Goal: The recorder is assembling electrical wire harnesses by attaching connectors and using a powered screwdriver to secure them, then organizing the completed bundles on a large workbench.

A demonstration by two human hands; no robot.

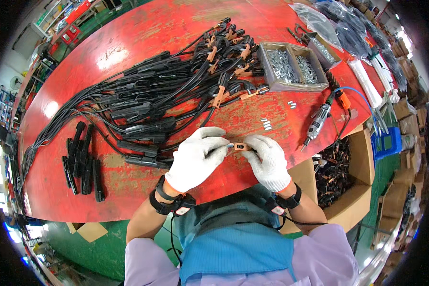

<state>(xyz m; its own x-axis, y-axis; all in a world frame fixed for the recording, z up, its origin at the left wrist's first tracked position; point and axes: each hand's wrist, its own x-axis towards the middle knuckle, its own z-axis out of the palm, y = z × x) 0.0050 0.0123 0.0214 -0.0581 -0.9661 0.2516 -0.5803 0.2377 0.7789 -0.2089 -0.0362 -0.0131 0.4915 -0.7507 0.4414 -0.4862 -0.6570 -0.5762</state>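
Note:
My left hand and my right hand, both in white knit gloves, meet near the table's front edge. Between their fingertips is a small orange-brown part with dark openings. The right fingers pinch its right end. At its left end, the left fingers are closed round something small, mostly hidden, with a bit of metal showing. Just beyond the hands, several short metal pieces lie on the red table. Left of my left hand lie black cables with black handles and orange-brown ends.
A divided box of metal hardware stands at the back right. An electric screwdriver with a blue hose lies beside it. Loose black handles lie at left. An open carton of black and orange-brown parts stands by the table's right edge.

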